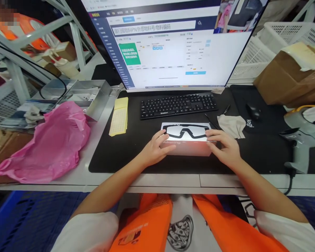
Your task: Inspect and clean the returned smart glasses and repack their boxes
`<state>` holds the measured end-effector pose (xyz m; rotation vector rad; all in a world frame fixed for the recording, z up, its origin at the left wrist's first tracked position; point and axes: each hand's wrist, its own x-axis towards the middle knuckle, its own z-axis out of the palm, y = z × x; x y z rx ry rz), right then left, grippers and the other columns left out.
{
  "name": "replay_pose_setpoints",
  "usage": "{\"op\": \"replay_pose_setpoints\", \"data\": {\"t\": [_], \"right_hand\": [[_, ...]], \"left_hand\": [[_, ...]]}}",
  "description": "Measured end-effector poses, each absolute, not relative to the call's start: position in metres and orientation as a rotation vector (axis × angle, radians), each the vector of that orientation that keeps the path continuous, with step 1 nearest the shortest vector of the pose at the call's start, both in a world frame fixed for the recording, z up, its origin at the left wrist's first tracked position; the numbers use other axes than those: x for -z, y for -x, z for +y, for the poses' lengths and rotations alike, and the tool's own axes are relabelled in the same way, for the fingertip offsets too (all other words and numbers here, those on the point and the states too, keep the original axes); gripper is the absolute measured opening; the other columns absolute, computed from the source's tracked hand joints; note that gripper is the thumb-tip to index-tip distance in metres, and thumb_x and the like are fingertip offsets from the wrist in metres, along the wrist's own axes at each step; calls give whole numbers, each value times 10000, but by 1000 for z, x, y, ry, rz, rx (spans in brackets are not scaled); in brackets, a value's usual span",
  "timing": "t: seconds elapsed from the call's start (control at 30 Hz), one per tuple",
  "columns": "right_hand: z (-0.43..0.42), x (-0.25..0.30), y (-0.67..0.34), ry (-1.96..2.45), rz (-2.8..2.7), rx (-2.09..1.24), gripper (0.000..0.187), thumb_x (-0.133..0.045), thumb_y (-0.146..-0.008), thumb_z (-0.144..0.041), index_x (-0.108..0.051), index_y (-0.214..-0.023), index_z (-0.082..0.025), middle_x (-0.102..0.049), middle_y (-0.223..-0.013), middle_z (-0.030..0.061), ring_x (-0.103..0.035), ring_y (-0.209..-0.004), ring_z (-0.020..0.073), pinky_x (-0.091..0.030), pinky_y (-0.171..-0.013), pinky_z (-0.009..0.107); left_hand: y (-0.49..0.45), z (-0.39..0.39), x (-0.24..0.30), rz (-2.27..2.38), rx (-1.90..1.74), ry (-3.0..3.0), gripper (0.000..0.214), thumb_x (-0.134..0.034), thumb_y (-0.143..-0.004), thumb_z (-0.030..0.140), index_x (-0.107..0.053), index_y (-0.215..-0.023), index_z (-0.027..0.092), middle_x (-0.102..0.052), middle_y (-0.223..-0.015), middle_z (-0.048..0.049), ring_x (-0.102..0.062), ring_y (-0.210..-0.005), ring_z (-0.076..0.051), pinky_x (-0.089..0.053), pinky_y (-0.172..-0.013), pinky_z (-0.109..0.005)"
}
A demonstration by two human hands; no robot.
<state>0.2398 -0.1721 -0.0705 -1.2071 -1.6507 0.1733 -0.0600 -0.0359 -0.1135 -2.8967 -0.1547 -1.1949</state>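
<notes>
In the head view, we see the printed box (190, 148) on the near side of the keyboard (178, 106), between our left hand (157, 148), half-curled and holding its left end, and our right hand (225, 147), similarly curled, holding its right end.

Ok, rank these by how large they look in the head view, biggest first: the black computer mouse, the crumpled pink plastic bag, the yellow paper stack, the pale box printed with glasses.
1. Crumpled pink plastic bag
2. Pale box printed with glasses
3. Yellow paper stack
4. Black computer mouse
</notes>
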Motion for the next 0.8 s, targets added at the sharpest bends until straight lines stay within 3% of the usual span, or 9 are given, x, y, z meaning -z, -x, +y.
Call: {"op": "replay_pose_setpoints", "data": {"t": [0.17, 0.37, 0.57, 0.63, 0.73, 0.8], "right_hand": [[-172, 70, -243, 1239, -1609, -303, 94, -684, -917, -157, -700, -918, -249, -715, -1051, 50, -696, -1060, 223, -573, -936, 399], [-169, 80, -243, 1258, -1486, -451, 26, -675, -933, -245, -692, -917, -256, -667, -1173, 72, -602, -1256, 278, -474, -1088, 497], [-167, 82, -239, 1275, -1471, -509, 112, -655, -952, -345, -647, -883, -257, -680, -1151, 84, -567, -1299, 293, -446, -1121, 532], [-166, 83, -242, 1254, -1455, -559, 129, -671, -943, -390, -657, -951, -262, -675, -1187, 91, -561, -1310, 288, -442, -1136, 514], [-163, 86, -254, 1172, -1302, -695, 307, -628, -955, -495, -632, -1177, -283, -599, -1389, 95, -517, -1371, 276, -451, -1147, 485], [-161, 87, -263, 1193, -1207, -697, 321, -605, -961, -519, -637, -1175, -281, -594, -1393, 87, -535, -1346, 275, -469, -1129, 477]], "left_hand": [[61, -34, 115, -162, 1181, 2892, 573, -711, -777, 35, -581, -1288, 260, -448, -1372, -113, -381, -1480, -356, -555, -1079, -570], [62, -35, 116, -175, 1179, 2905, 622, -716, -762, 19, -567, -1316, 259, -450, -1367, -123, -390, -1472, -375, -538, -1088, -591], [62, -34, 118, -190, 1162, 2914, 675, -703, -767, 32, -533, -1357, 312, -459, -1364, -111, -406, -1466, -371, -547, -1071, -611], [62, -33, 117, -192, 1153, 2917, 687, -694, -758, 24, -523, -1362, 303, -460, -1363, -116, -403, -1469, -372, -555, -1065, -608], [62, -32, 116, -208, 1157, 2920, 706, -694, -744, 18, -508, -1370, 287, -458, -1366, -127, -403, -1468, -378, -558, -1062, -610], [61, -32, 115, -219, 1176, 2917, 728, -699, -738, 18, -497, -1384, 288, -462, -1359, -130, -410, -1462, -381, -554, -1061, -618]]}}
